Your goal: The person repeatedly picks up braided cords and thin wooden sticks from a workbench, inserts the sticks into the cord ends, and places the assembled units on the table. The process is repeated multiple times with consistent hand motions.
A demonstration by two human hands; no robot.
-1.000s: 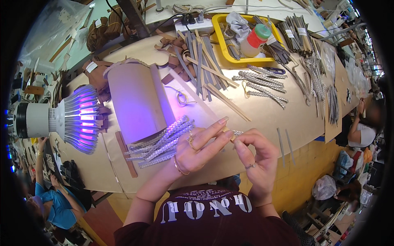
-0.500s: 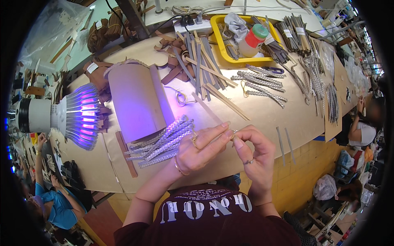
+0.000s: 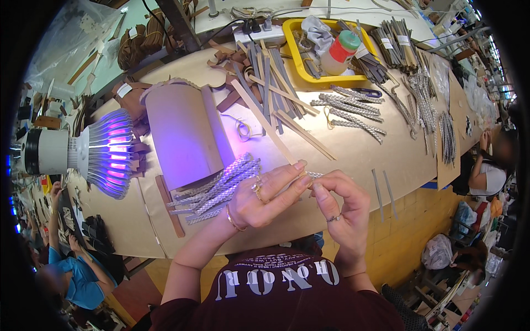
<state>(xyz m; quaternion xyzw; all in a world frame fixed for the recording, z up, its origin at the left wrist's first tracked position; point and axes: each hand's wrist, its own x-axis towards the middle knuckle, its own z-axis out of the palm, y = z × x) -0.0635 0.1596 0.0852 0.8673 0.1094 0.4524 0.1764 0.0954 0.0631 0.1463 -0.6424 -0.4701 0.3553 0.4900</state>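
Strip of beige material [image 3: 264,122] slants from the pile of grey and tan strips [image 3: 268,83] down to the left hand [image 3: 256,201], above the near edge of the workbench [image 3: 406,151]. That hand is nearly closed, index finger and thumb extended and brought together on the strip's lower end; it wears a ring and a bracelet. Just beside it, the right hand [image 3: 348,207] pinches, thumb against index finger, at a short silvery braided cord [image 3: 314,175] between the 2 hands; how much cord the fingers cover I cannot tell.

Near the left wrist lies a bundle of braided cords [image 3: 215,190], with a curved tan panel [image 3: 182,138] behind it and a finned lamp [image 3: 110,154] casting violet light farther left. A small loop of thread [image 3: 243,130] sits right of the panel. Beyond the hands, a yellow tray [image 3: 331,84] holds a green-capped bottle [image 3: 342,52], and more braided cords [image 3: 353,113] lie in front. At right, 2 narrow grey strips [image 3: 377,193] rest near the bench edge.
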